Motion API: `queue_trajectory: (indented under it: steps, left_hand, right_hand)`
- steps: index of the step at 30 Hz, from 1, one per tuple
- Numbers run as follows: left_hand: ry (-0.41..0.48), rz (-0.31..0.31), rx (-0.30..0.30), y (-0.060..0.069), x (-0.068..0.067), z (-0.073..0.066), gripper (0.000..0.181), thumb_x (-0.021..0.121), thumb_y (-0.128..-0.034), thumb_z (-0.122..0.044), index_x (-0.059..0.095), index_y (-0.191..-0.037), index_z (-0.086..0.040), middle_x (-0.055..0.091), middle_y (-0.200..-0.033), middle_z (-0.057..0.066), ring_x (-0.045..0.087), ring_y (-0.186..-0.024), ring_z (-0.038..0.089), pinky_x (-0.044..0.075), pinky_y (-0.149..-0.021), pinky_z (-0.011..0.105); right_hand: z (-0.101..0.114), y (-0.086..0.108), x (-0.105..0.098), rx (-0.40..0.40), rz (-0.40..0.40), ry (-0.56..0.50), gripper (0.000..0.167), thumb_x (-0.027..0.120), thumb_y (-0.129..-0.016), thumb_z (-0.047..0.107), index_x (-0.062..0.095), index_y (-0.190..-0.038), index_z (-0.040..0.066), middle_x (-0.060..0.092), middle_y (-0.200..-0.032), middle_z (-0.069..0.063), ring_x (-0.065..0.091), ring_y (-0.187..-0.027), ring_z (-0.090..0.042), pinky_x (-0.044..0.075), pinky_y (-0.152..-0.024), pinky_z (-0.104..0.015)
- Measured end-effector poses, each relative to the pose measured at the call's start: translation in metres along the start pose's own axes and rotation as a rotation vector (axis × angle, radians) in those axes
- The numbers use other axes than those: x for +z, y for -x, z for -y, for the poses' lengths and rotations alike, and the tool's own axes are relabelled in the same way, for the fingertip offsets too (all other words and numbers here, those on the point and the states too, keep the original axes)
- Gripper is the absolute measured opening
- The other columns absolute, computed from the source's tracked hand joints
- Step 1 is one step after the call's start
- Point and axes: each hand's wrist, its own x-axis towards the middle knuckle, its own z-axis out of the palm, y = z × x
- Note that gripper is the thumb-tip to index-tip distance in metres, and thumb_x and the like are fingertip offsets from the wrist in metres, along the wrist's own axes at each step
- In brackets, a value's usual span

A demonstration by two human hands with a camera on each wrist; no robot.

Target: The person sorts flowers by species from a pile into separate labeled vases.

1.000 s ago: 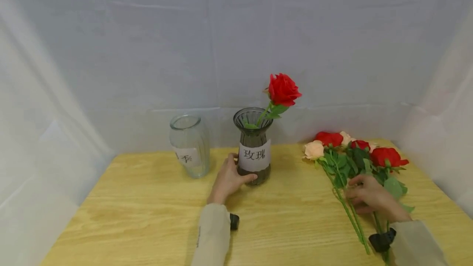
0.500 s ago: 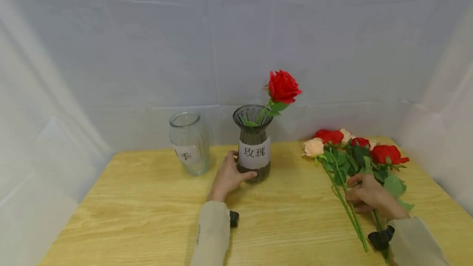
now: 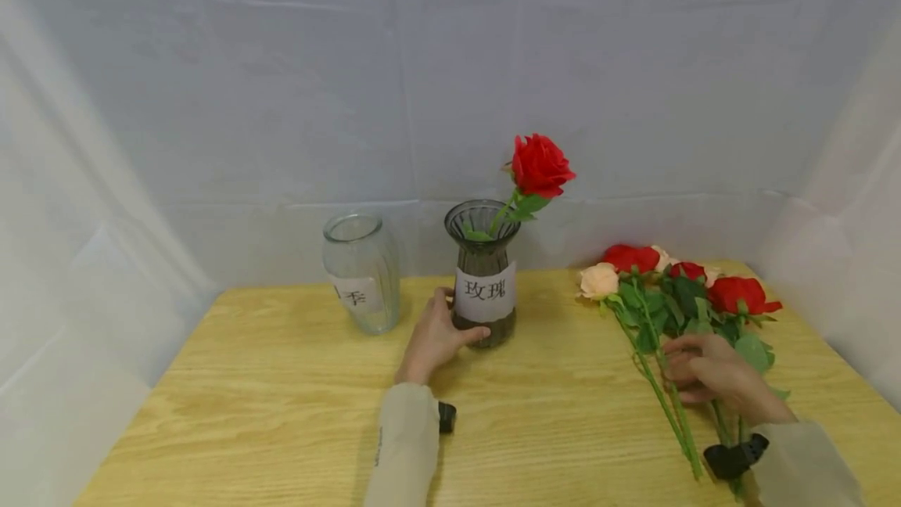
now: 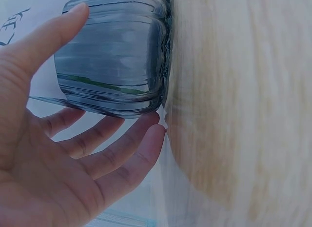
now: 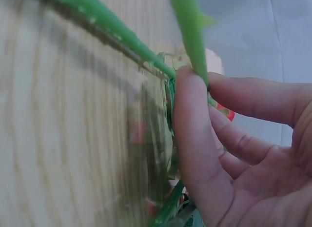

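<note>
Fingers of the person's left hand (image 3: 432,341) reach around the lower left side of the dark vase (image 3: 482,260), a little apart from one another, while the thumb lies across its front. From where I stand I cannot tell whether every fingertip touches the glass. The vase is upright on the wooden table (image 3: 281,413), with a white label (image 3: 486,294) bearing two black characters wrapped on its front. One red rose (image 3: 540,166) stands in it, leaning out over the right side of the rim, its leaves near the mouth.

Well to the right of the dark vase, the right hand (image 3: 718,374) pinches a green stem (image 5: 189,29) between thumb and forefinger; the other fingers are bent behind them. I can't make out which bloom that stem belongs to. Around it, also right of the dark vase, the loose flowers lie bunched together, heads toward the backdrop (image 3: 281,100): a peach bloom (image 3: 600,282) on the side nearest the vase, a large red bloom (image 3: 744,296) on the far side. Just left of the dark vase stands a clear vase (image 3: 376,264), its label partly turned away.
</note>
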Motion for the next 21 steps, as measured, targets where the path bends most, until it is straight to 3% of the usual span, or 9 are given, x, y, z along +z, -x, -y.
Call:
queue_trajectory:
  steps: [16,21]
  left_hand:
    - [-0.002,-0.006,0.003,0.0,-0.001,-0.002,0.084,0.089,-0.0805,-0.028,0.041,-0.141,0.007,0.05,-0.138,0.03,0.053,-0.125,0.043,0.044,-0.105,0.054]
    - [0.003,-0.002,0.004,0.001,-0.001,-0.002,0.084,0.089,-0.0805,-0.028,0.041,-0.141,0.007,0.05,-0.138,0.03,0.053,-0.125,0.043,0.044,-0.105,0.054]
  right_hand:
    - [0.011,0.005,-0.002,-0.035,-0.044,-0.073,0.051,0.055,-0.1,-0.002,0.033,-0.142,-0.021,0.054,-0.126,-0.029,0.065,-0.094,-0.015,0.061,-0.074,-0.039]
    - [0.012,0.007,-0.003,-0.059,-0.036,-0.107,0.052,0.055,-0.101,0.0,0.032,-0.144,-0.02,0.057,-0.124,-0.021,0.063,-0.094,-0.014,0.061,-0.077,-0.039]
